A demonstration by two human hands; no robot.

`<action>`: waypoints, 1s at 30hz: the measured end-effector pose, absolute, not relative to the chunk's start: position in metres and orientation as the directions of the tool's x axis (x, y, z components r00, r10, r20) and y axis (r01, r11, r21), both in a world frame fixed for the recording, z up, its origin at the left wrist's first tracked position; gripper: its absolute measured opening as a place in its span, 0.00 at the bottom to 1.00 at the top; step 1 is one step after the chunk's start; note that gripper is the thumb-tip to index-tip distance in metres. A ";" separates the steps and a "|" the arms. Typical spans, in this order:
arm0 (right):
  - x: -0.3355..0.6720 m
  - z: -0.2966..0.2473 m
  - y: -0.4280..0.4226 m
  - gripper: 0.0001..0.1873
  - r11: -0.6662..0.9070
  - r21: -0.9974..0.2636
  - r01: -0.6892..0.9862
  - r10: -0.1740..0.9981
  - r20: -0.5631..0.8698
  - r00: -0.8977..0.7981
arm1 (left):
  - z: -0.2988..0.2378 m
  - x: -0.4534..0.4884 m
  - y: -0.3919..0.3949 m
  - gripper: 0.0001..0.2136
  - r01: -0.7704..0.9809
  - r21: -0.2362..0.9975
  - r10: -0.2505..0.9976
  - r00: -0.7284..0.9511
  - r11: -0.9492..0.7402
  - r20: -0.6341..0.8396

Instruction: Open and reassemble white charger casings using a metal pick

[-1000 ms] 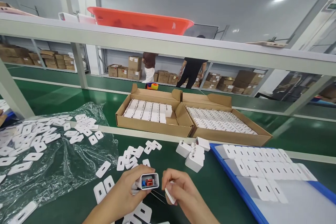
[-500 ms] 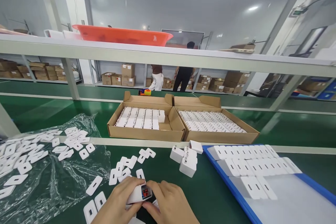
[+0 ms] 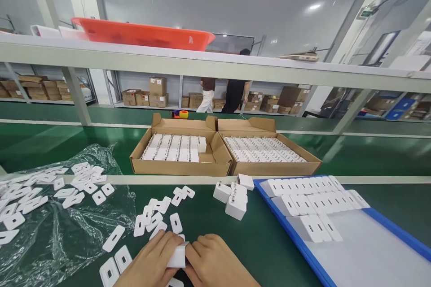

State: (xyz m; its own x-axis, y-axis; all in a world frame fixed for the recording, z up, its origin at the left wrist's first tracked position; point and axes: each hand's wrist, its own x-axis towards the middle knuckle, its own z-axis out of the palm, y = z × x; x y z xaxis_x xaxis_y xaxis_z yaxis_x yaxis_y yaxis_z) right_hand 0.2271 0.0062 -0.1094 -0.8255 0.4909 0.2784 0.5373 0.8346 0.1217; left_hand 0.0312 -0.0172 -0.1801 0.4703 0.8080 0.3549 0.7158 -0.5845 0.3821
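At the bottom centre both my hands close round one white charger housing point(image 3: 177, 254). My left hand point(image 3: 153, 262) grips its left side, and my right hand point(image 3: 215, 263) presses on its right end. The housing's end now looks plain white; the red and blue parts inside are out of sight. Loose white cover plates point(image 3: 158, 215) lie on the green mat just beyond my fingers, and two more point(image 3: 115, 265) sit to the left of my left hand.
A clear plastic bag point(image 3: 60, 228) with several cover plates lies left. A few white chargers point(image 3: 235, 195) sit mid-table. A blue-rimmed tray point(image 3: 380, 251) with rows of chargers is right. Two cardboard boxes point(image 3: 182, 168) of chargers stand behind. Two people stand at far shelves.
My right hand brought a white cover plate to the housing's open end and pressed it on; the coloured insides are now hidden. My hands dropped lower in view as the camera tilted up.
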 end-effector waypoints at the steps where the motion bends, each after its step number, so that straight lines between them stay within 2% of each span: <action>1: 0.227 -0.109 0.005 0.05 0.838 0.112 0.534 0.489 0.280 -0.826 | -0.177 0.030 -0.018 0.26 0.711 0.392 0.810 0.480 -0.584 0.336; 8: 0.228 -0.111 0.003 0.05 0.871 0.056 0.489 0.453 0.295 -0.841 | -0.157 0.028 -0.025 0.23 0.664 0.510 0.836 0.464 -0.547 0.292; 14: 0.230 -0.109 0.005 0.12 0.880 -0.023 0.475 0.453 0.343 -0.823 | -0.153 0.032 -0.028 0.21 0.614 0.596 0.854 0.416 -0.517 0.312; 16: 0.233 -0.104 0.008 0.14 0.850 -0.157 0.502 0.522 0.365 -0.770 | -0.149 0.033 -0.028 0.16 0.577 0.668 0.879 0.372 -0.470 0.297; 18: 0.238 -0.098 0.011 0.15 0.783 -0.414 0.464 0.615 0.402 -0.679 | -0.143 0.036 -0.029 0.12 0.519 0.787 0.933 0.298 -0.334 0.200; 21: 0.242 -0.090 0.016 0.16 0.554 -0.798 0.235 0.771 0.387 -0.506 | -0.136 0.040 -0.032 0.14 0.408 0.910 0.981 0.194 -0.072 -0.010; 23: 0.241 -0.087 0.016 0.13 0.366 -0.925 0.100 0.853 0.291 -0.434 | -0.134 0.042 -0.036 0.16 0.318 0.948 0.977 0.193 0.021 -0.086; 25: 0.235 -0.084 0.012 0.11 0.246 -0.967 0.064 0.887 0.198 -0.417 | -0.133 0.045 -0.040 0.19 0.257 0.965 0.970 0.219 0.043 -0.102; 26: 0.231 -0.082 0.009 0.10 0.246 -0.966 0.082 0.887 0.190 -0.421 | -0.132 0.047 -0.042 0.20 0.252 0.967 0.969 0.223 0.043 -0.102; 28: 0.224 -0.080 0.002 0.09 0.362 -0.917 0.166 0.862 0.262 -0.433 | -0.130 0.049 -0.043 0.22 0.283 0.959 0.976 0.201 0.024 -0.083; 30: 0.218 -0.081 -0.004 0.09 0.536 -0.809 0.243 0.802 0.398 -0.445 | -0.127 0.050 -0.042 0.22 0.299 0.954 0.980 0.197 -0.023 -0.038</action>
